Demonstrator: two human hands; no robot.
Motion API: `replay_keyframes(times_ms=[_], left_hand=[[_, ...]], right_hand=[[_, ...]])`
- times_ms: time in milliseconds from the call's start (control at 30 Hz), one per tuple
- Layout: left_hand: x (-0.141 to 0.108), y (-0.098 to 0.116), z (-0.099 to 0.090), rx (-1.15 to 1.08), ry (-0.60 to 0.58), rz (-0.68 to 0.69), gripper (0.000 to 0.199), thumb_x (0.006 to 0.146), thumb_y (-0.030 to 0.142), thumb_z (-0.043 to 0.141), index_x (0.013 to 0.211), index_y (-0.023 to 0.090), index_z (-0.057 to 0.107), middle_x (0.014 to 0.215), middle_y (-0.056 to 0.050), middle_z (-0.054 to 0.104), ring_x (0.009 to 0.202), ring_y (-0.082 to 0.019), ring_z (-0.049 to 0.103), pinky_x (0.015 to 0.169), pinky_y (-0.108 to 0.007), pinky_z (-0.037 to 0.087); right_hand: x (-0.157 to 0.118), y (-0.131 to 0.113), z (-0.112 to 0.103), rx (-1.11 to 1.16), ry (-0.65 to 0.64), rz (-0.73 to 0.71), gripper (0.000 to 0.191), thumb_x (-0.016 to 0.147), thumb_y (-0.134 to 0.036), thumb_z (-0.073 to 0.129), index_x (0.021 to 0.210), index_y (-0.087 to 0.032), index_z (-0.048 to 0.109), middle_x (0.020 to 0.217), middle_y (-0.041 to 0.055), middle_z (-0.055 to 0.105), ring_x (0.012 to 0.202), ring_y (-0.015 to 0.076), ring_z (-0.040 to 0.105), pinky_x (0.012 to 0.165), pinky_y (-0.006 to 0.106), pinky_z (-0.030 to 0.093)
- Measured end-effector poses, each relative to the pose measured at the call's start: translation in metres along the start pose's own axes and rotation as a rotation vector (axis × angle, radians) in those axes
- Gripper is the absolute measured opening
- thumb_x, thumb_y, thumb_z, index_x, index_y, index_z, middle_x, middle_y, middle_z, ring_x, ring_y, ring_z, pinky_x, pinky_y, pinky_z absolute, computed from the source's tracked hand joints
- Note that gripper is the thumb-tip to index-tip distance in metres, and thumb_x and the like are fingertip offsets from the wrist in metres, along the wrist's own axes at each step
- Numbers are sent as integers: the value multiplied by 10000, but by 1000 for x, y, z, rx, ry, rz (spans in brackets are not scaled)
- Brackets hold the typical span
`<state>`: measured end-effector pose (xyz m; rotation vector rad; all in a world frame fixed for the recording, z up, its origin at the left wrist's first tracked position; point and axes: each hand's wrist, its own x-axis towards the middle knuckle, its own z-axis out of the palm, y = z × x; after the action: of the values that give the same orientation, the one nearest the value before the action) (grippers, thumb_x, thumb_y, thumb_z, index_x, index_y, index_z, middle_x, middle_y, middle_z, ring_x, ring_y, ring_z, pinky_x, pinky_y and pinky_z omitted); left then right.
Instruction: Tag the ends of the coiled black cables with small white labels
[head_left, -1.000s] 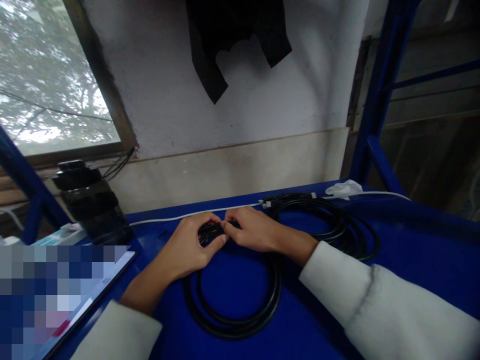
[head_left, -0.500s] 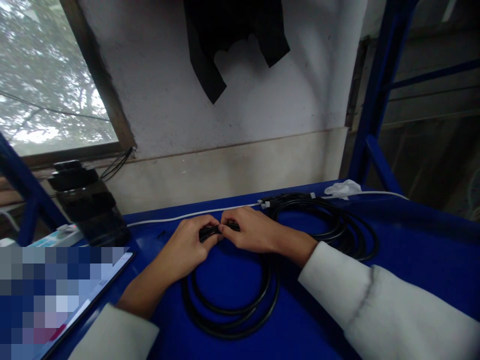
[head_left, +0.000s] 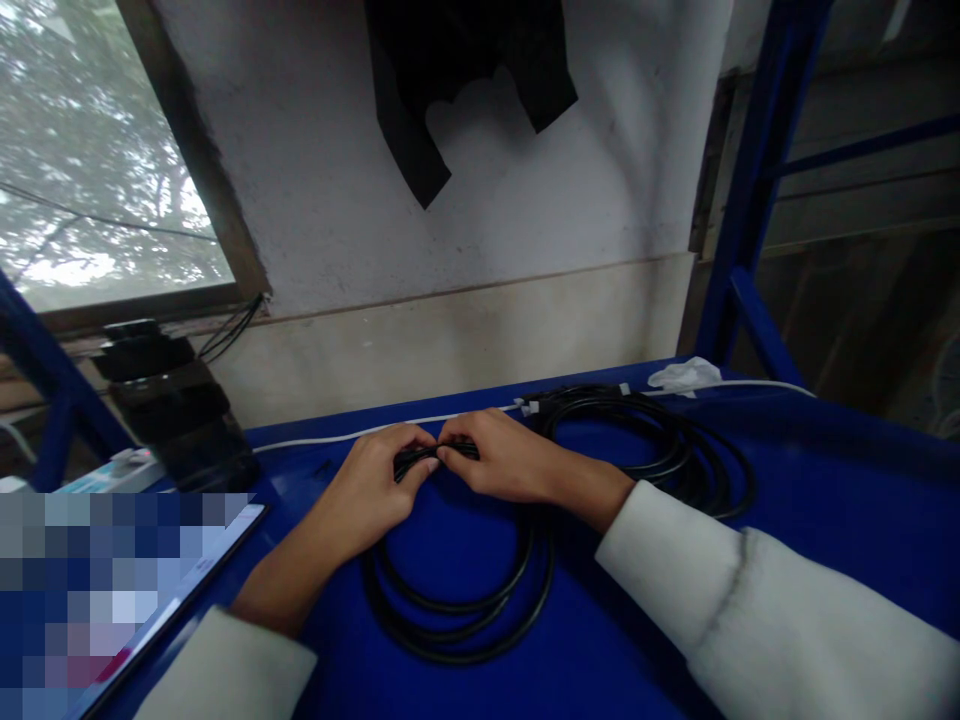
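A black cable coil [head_left: 457,655] hangs in loops below my hands, close over the blue table [head_left: 600,620]. My left hand [head_left: 382,475] is closed round the coil's top strands, thumb and fingers pinching them. Close beside it on the right, my right hand [head_left: 499,450] grips the same bundle, and the fingertips of both nearly meet. A second black cable coil [head_left: 697,450] lies on the table behind my right wrist, with small pale-tipped connectors [head_left: 531,407] at its left end.
At the left stand a dark bottle [head_left: 176,410], a white power strip [head_left: 112,475] and a tablet-like screen [head_left: 217,550]. A white cord [head_left: 300,441] runs along the back edge, near crumpled white plastic [head_left: 686,375]. Blue posts [head_left: 757,200] rise at both sides.
The lower loops of the held coil have shifted slightly up and to the left. Both hands keep their grip, with the left fingers and thumb moved a little.
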<state>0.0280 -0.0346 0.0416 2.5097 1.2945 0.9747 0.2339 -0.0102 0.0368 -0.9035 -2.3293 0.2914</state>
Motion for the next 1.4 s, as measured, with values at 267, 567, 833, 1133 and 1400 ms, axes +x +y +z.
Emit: replay_keyframes(times_ms=[267, 567, 833, 1133, 1400], left_hand=[[-2, 1, -2, 40, 8, -6, 216, 819, 141, 755, 1020, 221, 752, 1025, -39, 788, 970, -260, 729, 895, -386, 525], [-2, 4, -3, 0, 6, 42, 135, 901, 176, 698, 1012, 234, 749, 1015, -34, 792, 965, -249, 730, 885, -372, 529], [-1, 4, -2, 9, 5, 35, 144, 905, 171, 697, 1023, 229, 753, 1030, -46, 792, 973, -256, 730, 903, -391, 531], [-2, 4, -2, 32, 29, 31, 153, 928, 208, 690, 1068, 216, 750, 1072, -70, 786, 1021, -277, 725, 939, -423, 530], [-1, 3, -1, 32, 25, 31, 171, 932, 211, 680, 1087, 231, 747, 1094, -66, 788, 1037, -279, 728, 955, -431, 537]], right_hand=[[1, 1, 1, 27, -22, -1, 147, 959, -245, 638, 999, -200, 772, 923, 50, 800, 823, 200, 720, 702, 267, 448], [0, -4, -4, -2, -43, 44, 145, 966, -273, 657, 996, -196, 776, 936, 63, 798, 825, 209, 714, 714, 282, 441], [0, -4, -4, -5, -43, 40, 140, 962, -266, 661, 1001, -193, 774, 952, 70, 798, 827, 207, 712, 714, 280, 441], [0, -4, -4, -10, -38, 30, 168, 980, -269, 634, 1015, -195, 780, 941, 68, 800, 816, 202, 714, 706, 279, 427], [0, -4, -5, -1, -57, 45, 134, 960, -252, 636, 960, -183, 751, 898, 67, 785, 772, 201, 690, 678, 280, 423]])
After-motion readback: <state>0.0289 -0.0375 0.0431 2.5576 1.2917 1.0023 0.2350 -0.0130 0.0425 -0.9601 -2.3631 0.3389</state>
